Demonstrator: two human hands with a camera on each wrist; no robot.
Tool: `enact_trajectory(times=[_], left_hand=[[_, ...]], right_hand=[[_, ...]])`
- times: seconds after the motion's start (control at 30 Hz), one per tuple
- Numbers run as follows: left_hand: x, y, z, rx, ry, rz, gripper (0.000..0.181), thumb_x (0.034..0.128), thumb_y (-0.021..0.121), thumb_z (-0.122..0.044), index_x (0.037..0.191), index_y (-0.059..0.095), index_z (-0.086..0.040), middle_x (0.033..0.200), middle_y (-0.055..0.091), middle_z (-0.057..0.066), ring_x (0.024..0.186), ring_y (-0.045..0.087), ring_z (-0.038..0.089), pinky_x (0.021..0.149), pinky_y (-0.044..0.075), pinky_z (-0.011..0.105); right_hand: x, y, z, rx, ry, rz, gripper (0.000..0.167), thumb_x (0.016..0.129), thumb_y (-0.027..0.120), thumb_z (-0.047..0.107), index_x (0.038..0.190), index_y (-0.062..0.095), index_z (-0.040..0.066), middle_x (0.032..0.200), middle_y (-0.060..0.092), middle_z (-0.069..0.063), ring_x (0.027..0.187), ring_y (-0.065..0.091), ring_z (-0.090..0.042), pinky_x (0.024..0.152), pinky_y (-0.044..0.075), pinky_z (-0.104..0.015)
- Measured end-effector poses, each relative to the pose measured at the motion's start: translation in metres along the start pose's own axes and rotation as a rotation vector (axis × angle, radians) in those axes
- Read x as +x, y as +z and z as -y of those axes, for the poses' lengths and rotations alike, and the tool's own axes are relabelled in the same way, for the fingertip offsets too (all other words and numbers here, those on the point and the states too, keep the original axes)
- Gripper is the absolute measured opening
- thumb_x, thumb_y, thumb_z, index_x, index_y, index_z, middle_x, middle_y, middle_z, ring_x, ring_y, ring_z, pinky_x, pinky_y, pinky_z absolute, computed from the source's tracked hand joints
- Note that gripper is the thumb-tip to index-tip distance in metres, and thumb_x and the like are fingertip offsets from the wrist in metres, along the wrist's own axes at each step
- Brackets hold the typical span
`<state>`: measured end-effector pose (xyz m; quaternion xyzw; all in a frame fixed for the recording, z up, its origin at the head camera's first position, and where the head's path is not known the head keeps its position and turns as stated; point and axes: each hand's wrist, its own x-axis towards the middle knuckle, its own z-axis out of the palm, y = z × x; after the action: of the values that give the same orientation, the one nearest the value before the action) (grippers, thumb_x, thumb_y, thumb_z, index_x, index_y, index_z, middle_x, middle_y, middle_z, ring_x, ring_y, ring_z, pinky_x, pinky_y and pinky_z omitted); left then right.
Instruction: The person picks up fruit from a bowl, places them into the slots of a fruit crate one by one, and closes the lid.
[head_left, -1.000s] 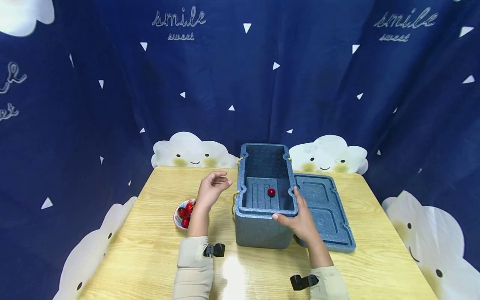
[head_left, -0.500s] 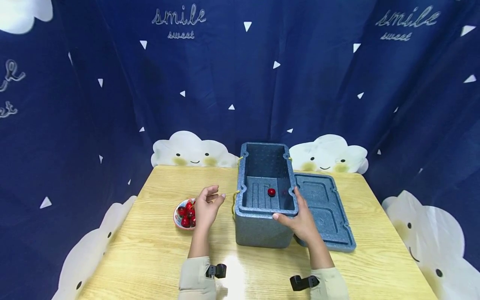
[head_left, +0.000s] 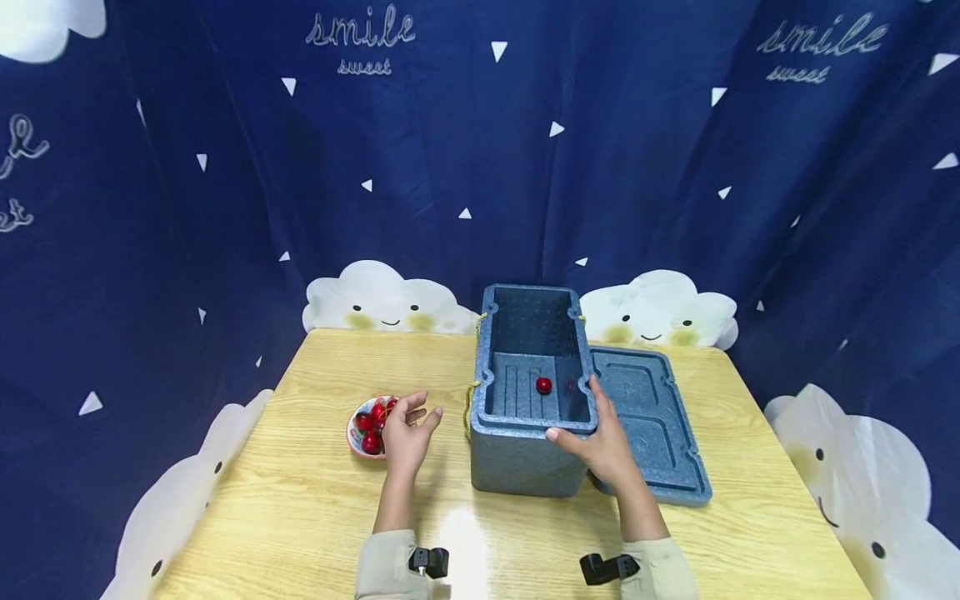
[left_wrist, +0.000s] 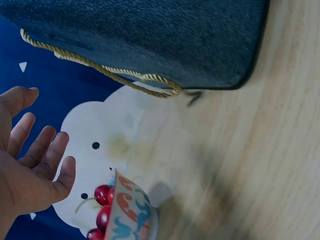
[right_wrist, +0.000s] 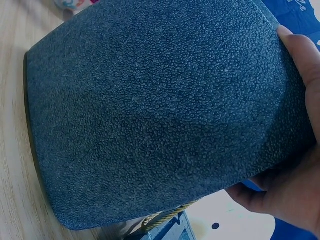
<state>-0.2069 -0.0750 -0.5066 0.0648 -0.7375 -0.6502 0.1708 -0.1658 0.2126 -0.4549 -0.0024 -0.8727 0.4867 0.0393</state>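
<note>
My left hand (head_left: 407, 440) hovers over the right edge of a small patterned bowl (left_wrist: 131, 212), its fingers loosely bent and holding nothing. Red cherries (head_left: 371, 442) fill the bowl, partly hidden behind the hand in the head view. To the right stands a tall blue-grey foam box (head_left: 525, 462) without its cover on. One cherry (head_left: 543, 385) lies on the box's floor. With my right hand (head_left: 606, 442) I hold the near right corner of the box, thumb on the front rim and fingers along the right side.
The box's lid (head_left: 645, 417) lies flat on the wooden table (head_left: 300, 500), right of the box. Yellow rope (left_wrist: 120, 75) hangs at the box's side. A dark blue curtain (head_left: 420, 167) with cloud prints surrounds the table.
My left hand has moved down and left, from beside the box's left rim to the bowl. My right hand keeps its hold on the box corner.
</note>
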Motion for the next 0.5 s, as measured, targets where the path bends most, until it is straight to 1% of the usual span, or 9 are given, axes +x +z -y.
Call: enact_trajectory(times=[0.07,0.17,0.3,0.4,0.5], left_hand=[[0.0,-0.002,0.004,0.001,-0.004,-0.016,0.031,0.0747,0.076,-0.006,0.104,0.065,-0.005,0.105,0.063,0.01,0.094,0.059,0.033,0.085,0.043,0.049],[-0.001,-0.006,0.009,0.001,0.01,-0.039,0.031,0.0734,0.076,-0.005,0.103,0.065,-0.004,0.103,0.064,0.01,0.093,0.059,0.034,0.082,0.045,0.046],[0.001,-0.011,0.014,0.014,0.012,-0.047,0.031,0.0737,0.076,-0.006,0.103,0.066,-0.004,0.102,0.064,0.011,0.093,0.06,0.035,0.081,0.045,0.045],[0.002,-0.017,0.018,0.021,-0.004,-0.056,0.032,0.0747,0.076,-0.005,0.104,0.065,-0.003,0.103,0.063,0.015,0.095,0.06,0.035,0.082,0.045,0.046],[0.004,-0.023,0.022,0.013,-0.006,-0.069,0.033,0.0755,0.074,-0.002,0.106,0.063,0.003,0.105,0.062,0.021,0.095,0.059,0.037,0.082,0.043,0.048]], right_hand=[[0.0,0.001,0.0,0.002,0.0,-0.001,0.11,0.07,0.08,0.039,0.15,0.007,0.016,0.149,0.013,-0.022,0.132,0.019,-0.044,0.099,0.023,-0.061],[0.0,0.001,-0.001,0.002,-0.004,-0.005,0.11,0.07,0.08,0.038,0.15,0.008,0.016,0.149,0.014,-0.023,0.131,0.02,-0.043,0.099,0.023,-0.06],[0.0,0.001,0.0,0.01,-0.007,-0.011,0.109,0.071,0.08,0.037,0.15,0.008,0.016,0.148,0.015,-0.022,0.131,0.021,-0.043,0.099,0.023,-0.06],[0.0,0.001,0.0,0.01,-0.005,-0.01,0.109,0.071,0.08,0.037,0.151,0.008,0.017,0.149,0.015,-0.022,0.131,0.02,-0.044,0.099,0.023,-0.061],[-0.001,0.001,-0.001,0.006,0.0,-0.011,0.11,0.071,0.08,0.039,0.151,0.008,0.018,0.149,0.014,-0.022,0.132,0.019,-0.044,0.098,0.023,-0.062]])
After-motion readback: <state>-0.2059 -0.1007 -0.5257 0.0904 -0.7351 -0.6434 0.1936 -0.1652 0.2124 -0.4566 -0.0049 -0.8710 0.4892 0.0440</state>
